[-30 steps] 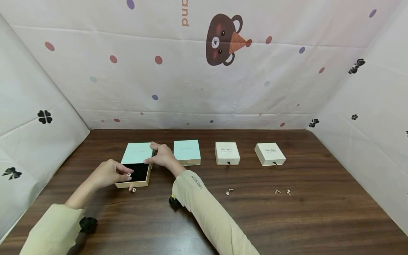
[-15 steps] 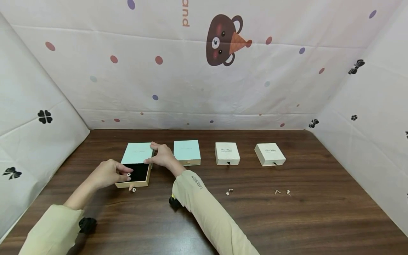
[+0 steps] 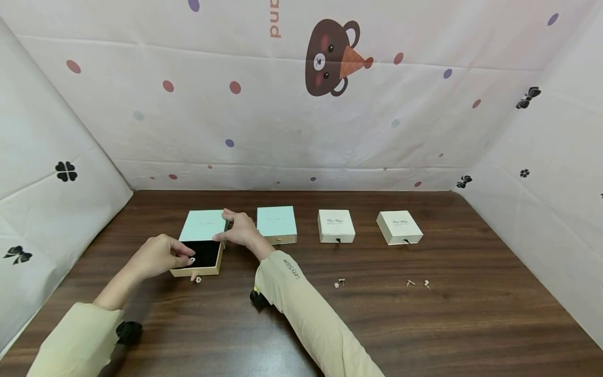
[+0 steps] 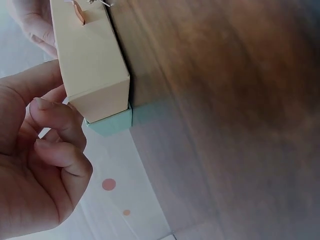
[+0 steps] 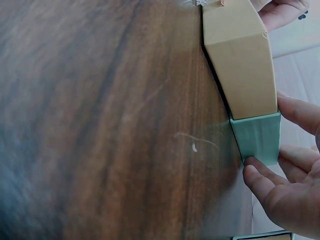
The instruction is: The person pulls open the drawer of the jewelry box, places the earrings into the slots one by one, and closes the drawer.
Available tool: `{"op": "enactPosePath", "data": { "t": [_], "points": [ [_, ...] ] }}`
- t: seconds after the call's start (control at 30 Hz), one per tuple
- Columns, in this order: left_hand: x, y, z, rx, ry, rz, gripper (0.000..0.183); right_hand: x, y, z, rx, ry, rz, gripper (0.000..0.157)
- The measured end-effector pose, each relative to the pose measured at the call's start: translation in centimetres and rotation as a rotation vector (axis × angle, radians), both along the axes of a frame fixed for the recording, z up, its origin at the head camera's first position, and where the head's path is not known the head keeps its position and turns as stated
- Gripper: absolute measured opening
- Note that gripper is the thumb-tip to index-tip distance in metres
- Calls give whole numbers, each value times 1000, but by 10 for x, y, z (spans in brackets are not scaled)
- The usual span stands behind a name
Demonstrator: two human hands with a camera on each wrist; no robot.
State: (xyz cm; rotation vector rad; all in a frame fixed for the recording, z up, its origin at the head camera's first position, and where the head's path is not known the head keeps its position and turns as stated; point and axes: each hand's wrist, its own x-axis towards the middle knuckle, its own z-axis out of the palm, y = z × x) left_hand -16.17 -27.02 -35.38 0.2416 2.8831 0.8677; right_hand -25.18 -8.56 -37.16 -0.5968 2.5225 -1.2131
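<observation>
In the head view, the left hand [image 3: 157, 256] pinches a small white earring [image 3: 192, 259] between thumb and forefinger, over the black lining [image 3: 205, 254] of a pale gold drawer [image 3: 200, 271], at about eight o'clock from mid-scene. Compared with half a second ago, the earring sits a touch lower while both hands barely differ, which suggests careful seating into the lining. The right hand [image 3: 241, 229] spreads thumb and fingers against the teal sleeve [image 3: 203, 225], seemingly steadying it. Sleeve and drawer together have their long axis from just past twelve to just past six, the drawer pointing to the six end; the held earring is too small to tell which way its post points. A loose earring [image 3: 198, 280] lies just outside the drawer, at six o'clock from it. In the left wrist view, a copper-coloured ribbon tab [image 4: 79, 14] juts from the drawer front near eleven o'clock; the left hand's other fingers curl beside the drawer's corner. In the right wrist view, fingertips held apart touch the sleeve at about four o'clock.
</observation>
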Motion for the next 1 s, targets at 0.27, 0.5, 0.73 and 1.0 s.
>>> {"op": "enactPosePath", "data": {
  "t": [0.27, 0.5, 0.73, 1.0],
  "points": [
    [3, 0, 2, 12, -2, 15, 13, 1, -2, 1, 19, 10, 5, 70],
    [15, -5, 8, 69, -13, 49, 23, 0, -3, 1, 18, 3, 7, 70],
    [27, -4, 7, 101, -17, 40, 21, -2, -2, 1, 20, 6, 8, 69],
    [31, 0, -1, 82, -78, 0, 18, -3, 0, 2, 30, 1, 14, 69]
  ]
}}
